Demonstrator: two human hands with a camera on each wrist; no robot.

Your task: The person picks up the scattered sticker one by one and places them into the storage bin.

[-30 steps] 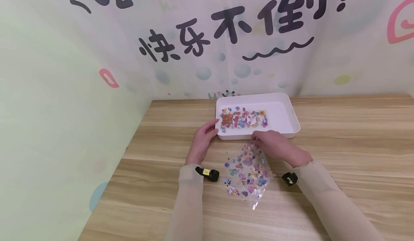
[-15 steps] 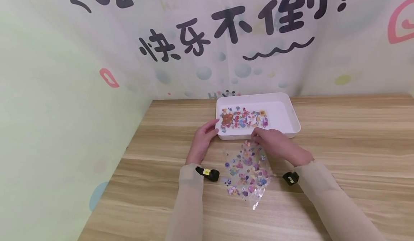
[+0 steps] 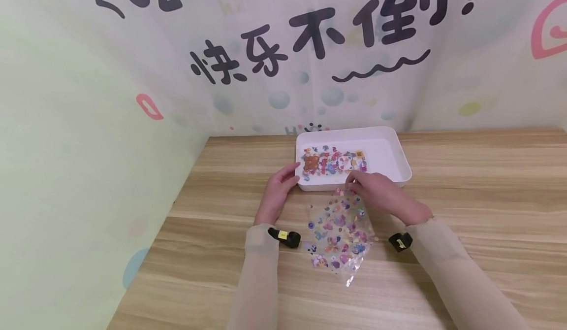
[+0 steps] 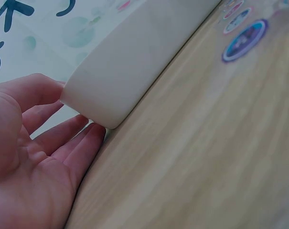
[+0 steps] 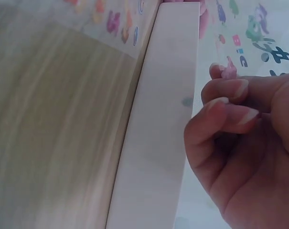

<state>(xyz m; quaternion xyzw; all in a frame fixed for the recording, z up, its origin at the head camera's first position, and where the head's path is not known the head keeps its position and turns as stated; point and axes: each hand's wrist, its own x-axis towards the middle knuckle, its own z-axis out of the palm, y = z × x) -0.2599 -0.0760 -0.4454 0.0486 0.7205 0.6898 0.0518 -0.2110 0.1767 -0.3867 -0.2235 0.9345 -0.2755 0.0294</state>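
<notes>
A white tray (image 3: 396,178) stands near the back of the wooden table. My left hand (image 3: 275,194) holds its left front corner, thumb and curved fingertips at the end wall. In the tray lies a clear pack (image 3: 328,164) printed with a brown bear and a white bear. In front of the tray, a transparent sheet of small colourful stickers (image 3: 341,244) lies slantwise on the table. My right hand (image 3: 381,194) pinches its top end just over the tray's front rim. In the right wrist view, a small pink piece (image 5: 229,70) shows between the fingertips.
A patterned backdrop (image 3: 274,93) with dark characters hangs right behind the table, and a pale wall (image 3: 79,172) rises along the left. Black straps with small cameras sit at the left wrist (image 3: 288,239) and right wrist (image 3: 400,242).
My right hand has moved slightly up and right toward the tray, and the top end of the sticker sheet has shifted with it. The left hand and the tray have stayed put.
</notes>
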